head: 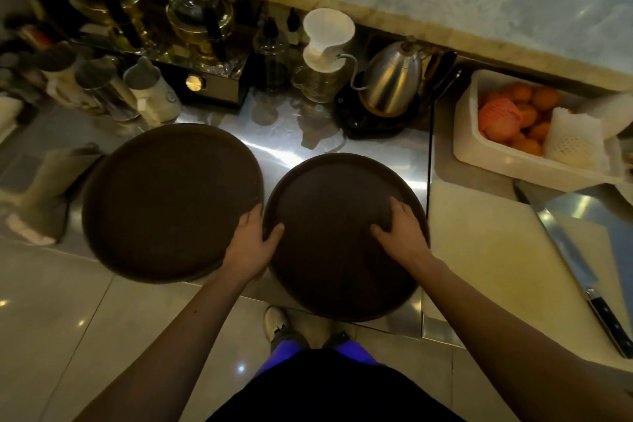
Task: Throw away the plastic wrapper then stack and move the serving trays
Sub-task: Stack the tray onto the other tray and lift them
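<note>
Two round dark brown serving trays lie side by side on the steel counter. The left tray [164, 195] overhangs the counter's front edge. The right tray [329, 188] also juts out over the floor. My left hand [251, 243] grips the right tray's left rim, thumb on top of it. My right hand [402, 231] rests on the right tray's right side, fingers spread over its surface and rim. No plastic wrapper is visible.
Behind the trays stand a steel kettle [390, 79], a white dripper on a glass jug [325, 44], bottles and glass pots. A white tub of oranges [520, 134] sits at right, with a cutting board [496, 250] and a knife [589, 284]. A folded cloth [51, 188] lies at left.
</note>
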The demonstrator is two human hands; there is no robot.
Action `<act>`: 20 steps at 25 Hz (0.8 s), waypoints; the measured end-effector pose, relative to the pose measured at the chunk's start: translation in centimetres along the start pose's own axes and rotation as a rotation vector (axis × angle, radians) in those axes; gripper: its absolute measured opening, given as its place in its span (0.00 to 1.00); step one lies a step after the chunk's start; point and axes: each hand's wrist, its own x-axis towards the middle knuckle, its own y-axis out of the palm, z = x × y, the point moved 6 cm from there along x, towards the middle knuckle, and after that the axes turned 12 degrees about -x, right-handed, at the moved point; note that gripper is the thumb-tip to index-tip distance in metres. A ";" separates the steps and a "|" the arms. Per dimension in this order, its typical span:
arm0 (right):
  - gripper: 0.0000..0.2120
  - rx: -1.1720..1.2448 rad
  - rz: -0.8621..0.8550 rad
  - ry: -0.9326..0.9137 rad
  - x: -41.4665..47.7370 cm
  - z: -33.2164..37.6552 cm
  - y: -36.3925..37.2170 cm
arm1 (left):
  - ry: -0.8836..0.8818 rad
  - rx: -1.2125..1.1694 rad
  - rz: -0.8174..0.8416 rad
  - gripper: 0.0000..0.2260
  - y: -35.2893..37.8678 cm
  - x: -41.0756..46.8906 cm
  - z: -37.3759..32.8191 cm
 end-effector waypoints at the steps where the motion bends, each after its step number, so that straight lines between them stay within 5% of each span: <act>1: 0.38 0.009 0.006 -0.028 0.3 1.3 0.1 | 0.000 -0.032 -0.044 0.29 -0.8 -0.4 0.2; 14: 0.35 -0.021 0.110 -0.609 2.7 20.3 2.3 | -0.221 -0.218 -0.623 0.27 -12.3 -8.4 6.7; 20: 0.36 -0.075 0.175 -0.584 5.8 25.8 4.7 | -0.372 -0.256 -0.703 0.28 -16.4 -7.6 11.9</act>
